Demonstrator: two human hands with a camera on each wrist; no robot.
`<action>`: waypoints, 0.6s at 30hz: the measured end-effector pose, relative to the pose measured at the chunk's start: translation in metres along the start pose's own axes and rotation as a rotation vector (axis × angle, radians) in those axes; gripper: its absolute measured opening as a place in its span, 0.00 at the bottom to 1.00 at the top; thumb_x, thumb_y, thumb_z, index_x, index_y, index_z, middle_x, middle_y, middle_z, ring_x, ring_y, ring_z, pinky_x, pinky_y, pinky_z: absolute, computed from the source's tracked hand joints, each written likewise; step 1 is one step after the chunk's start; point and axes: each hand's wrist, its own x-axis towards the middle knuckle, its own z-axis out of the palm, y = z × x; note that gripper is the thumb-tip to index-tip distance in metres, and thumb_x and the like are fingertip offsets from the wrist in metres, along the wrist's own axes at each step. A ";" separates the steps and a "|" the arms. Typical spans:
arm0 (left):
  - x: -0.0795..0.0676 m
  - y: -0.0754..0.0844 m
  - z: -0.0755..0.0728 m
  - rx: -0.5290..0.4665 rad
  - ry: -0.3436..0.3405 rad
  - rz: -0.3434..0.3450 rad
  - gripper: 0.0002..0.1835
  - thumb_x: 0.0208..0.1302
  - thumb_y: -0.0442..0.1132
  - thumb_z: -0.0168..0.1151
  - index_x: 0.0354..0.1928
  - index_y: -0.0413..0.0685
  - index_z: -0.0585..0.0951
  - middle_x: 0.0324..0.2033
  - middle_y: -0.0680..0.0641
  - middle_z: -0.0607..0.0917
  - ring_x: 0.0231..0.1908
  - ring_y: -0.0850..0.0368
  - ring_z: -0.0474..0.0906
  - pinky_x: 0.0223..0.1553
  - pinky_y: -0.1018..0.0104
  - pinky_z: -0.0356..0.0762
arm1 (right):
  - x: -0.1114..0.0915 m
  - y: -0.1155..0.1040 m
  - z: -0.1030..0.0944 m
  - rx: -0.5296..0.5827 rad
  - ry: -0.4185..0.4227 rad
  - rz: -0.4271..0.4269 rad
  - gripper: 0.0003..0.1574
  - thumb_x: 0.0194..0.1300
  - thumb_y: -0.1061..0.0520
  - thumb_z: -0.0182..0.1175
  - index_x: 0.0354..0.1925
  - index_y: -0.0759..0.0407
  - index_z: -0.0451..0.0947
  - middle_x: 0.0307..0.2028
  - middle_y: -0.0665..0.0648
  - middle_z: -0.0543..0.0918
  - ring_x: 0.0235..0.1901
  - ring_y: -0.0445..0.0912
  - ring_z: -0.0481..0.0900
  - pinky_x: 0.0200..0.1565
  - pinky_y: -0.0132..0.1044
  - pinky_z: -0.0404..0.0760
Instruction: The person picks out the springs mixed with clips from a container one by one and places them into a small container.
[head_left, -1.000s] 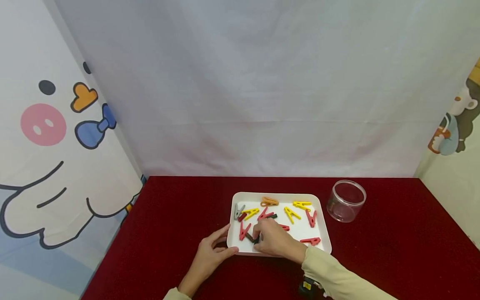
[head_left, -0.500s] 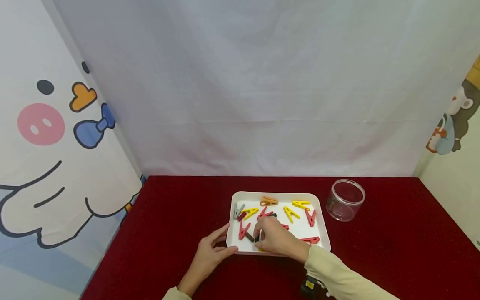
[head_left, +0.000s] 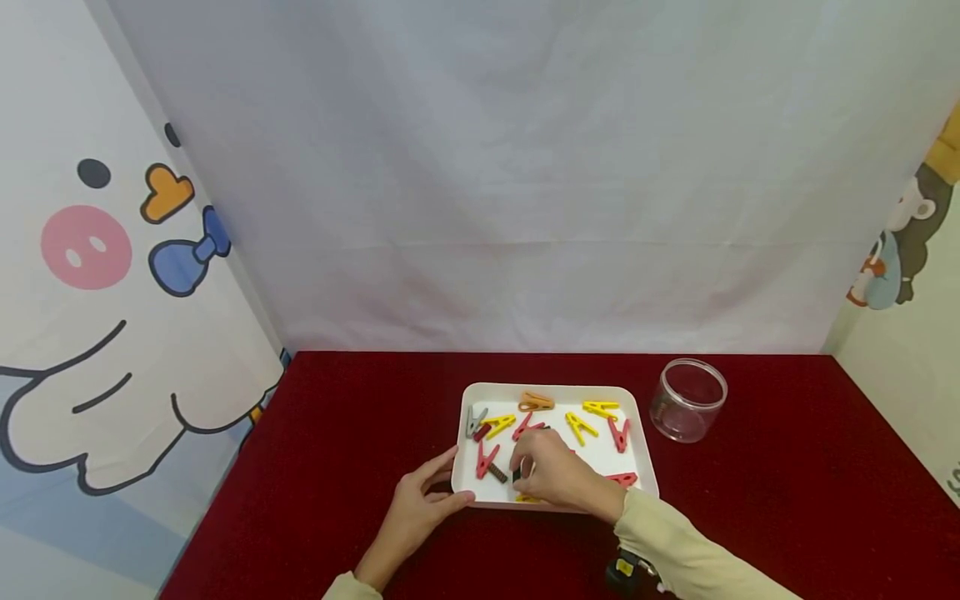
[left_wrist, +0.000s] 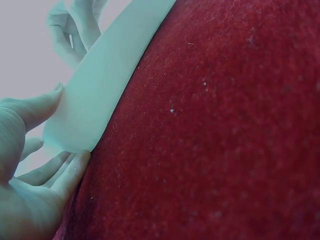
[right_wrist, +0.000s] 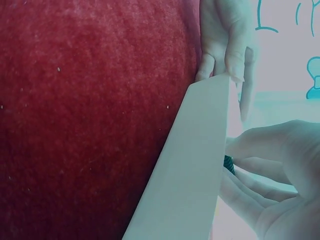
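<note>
A white tray [head_left: 615,492] lies on the red cloth with several plastic clips on it, among them a pink clip [head_left: 484,460] and a yellow clip [head_left: 580,427]. My left hand [head_left: 423,502] rests against its near left corner, thumb on the front edge and fairly straight fingers along the side. Over the tray's near part, my right hand [head_left: 551,471] pinches a small dark piece [head_left: 517,474] between thumb and fingers. A dark ribbed piece [right_wrist: 228,164] shows there in the right wrist view. My palm hides some clips.
A clear round jar [head_left: 687,402] stands right of the tray, with something small and dark inside. A brown ribbed piece [head_left: 497,472] and a dark red piece [head_left: 482,432] lie in the tray's left part. A white curtain [head_left: 562,208] hangs behind the table.
My right hand has shifted slightly right, still pinching the small dark piece. More of a yellow clip shows below it. The left hand stays at the tray corner.
</note>
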 end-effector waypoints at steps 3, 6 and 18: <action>0.000 0.001 0.000 0.001 -0.001 -0.008 0.37 0.51 0.36 0.73 0.65 0.41 0.70 0.58 0.34 0.73 0.54 0.41 0.72 0.42 0.67 0.79 | 0.000 0.000 -0.003 0.005 -0.002 -0.010 0.07 0.43 0.66 0.72 0.25 0.62 0.82 0.21 0.50 0.79 0.25 0.42 0.76 0.34 0.33 0.72; 0.000 0.002 0.000 0.002 0.000 -0.011 0.37 0.51 0.36 0.73 0.65 0.41 0.70 0.58 0.34 0.73 0.54 0.41 0.72 0.43 0.67 0.79 | -0.001 -0.001 -0.005 0.022 -0.011 -0.008 0.07 0.44 0.67 0.71 0.25 0.63 0.82 0.22 0.51 0.79 0.26 0.42 0.76 0.34 0.33 0.73; -0.001 0.002 0.000 0.003 0.010 0.003 0.37 0.50 0.35 0.74 0.64 0.39 0.70 0.57 0.33 0.74 0.54 0.41 0.73 0.42 0.68 0.79 | -0.005 0.002 -0.014 0.060 0.049 -0.056 0.08 0.42 0.69 0.70 0.23 0.63 0.81 0.24 0.52 0.78 0.23 0.39 0.77 0.26 0.27 0.74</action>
